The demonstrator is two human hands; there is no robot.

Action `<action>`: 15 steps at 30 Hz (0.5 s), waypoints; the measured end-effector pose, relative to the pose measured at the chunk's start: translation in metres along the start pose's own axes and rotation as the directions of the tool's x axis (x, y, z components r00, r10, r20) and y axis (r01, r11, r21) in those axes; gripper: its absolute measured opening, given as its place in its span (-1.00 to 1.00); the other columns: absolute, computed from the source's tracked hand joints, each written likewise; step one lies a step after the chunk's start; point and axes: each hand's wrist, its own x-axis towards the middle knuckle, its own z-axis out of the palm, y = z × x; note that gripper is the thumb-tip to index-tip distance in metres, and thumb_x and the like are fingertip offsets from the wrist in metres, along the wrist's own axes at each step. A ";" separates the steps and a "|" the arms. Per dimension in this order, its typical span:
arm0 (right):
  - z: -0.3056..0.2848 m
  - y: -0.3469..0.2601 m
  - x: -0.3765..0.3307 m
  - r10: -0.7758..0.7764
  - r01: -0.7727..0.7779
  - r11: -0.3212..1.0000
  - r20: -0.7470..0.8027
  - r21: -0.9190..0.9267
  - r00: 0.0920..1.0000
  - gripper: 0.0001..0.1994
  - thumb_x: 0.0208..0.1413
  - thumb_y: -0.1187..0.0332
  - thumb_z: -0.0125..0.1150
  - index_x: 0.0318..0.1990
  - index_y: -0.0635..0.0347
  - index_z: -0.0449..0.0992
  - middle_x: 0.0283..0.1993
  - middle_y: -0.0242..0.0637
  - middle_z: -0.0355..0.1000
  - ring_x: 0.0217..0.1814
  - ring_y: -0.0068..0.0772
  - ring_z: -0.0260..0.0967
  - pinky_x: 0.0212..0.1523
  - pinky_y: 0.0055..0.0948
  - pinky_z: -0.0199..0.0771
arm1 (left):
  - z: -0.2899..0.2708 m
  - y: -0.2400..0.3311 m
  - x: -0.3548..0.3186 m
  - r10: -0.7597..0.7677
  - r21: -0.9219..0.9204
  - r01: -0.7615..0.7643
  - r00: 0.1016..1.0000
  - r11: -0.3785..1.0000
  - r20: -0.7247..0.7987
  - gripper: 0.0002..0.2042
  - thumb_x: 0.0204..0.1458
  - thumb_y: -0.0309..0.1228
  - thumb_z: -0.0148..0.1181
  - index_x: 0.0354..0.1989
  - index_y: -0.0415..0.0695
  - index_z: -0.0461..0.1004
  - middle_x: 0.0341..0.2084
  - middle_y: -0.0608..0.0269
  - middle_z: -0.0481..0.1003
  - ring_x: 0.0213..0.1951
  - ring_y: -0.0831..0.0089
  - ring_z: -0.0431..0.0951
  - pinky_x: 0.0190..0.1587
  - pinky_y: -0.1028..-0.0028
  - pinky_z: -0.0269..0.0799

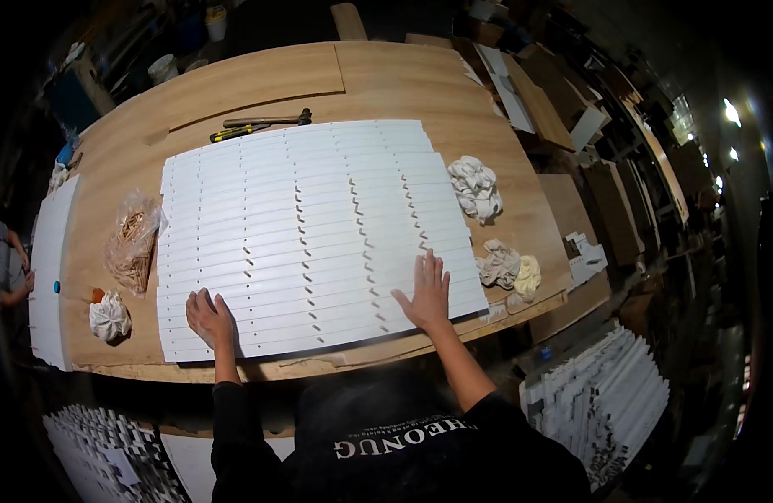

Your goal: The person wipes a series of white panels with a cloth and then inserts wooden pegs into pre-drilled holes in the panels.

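Note:
Narrow white strips [269, 218] lie side by side across the worktable, with rows of small holes. Short wooden dowels [359, 220] stand up from them in several slanted lines in the middle and right. On the near left of the strips rests my left hand [209, 320], fingers slightly bent and nothing visible in it. My right hand [426, 291] lies flat with spread fingers on the near right strips, close below the end of the rightmost dowel line. A clear plastic bag [131, 243] of loose dowels sits left of the strips.
Behind the strips are a hammer [269, 120] and a yellow-black hand tool [235, 133]. Crumpled cloths [476, 189] lie to the right; a cloth-wrapped thing with an orange top [110, 317] is at left. Another person's hand [24, 285] is by a white panel [49, 277]. White pieces [600, 402] are stacked below right.

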 end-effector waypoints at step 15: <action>0.030 0.020 -0.013 0.145 0.026 0.789 -0.227 0.614 0.963 -0.41 0.10 0.43 0.05 0.31 0.16 0.04 0.37 -0.13 -0.02 0.41 -0.21 -0.10 0.36 -0.29 -0.17 | -0.016 0.002 0.003 -0.009 -0.017 0.009 1.000 1.000 -0.011 -0.65 -0.04 -0.28 0.11 -0.08 -0.16 0.37 0.00 -0.13 0.29 0.11 -0.01 0.20 0.18 0.11 0.04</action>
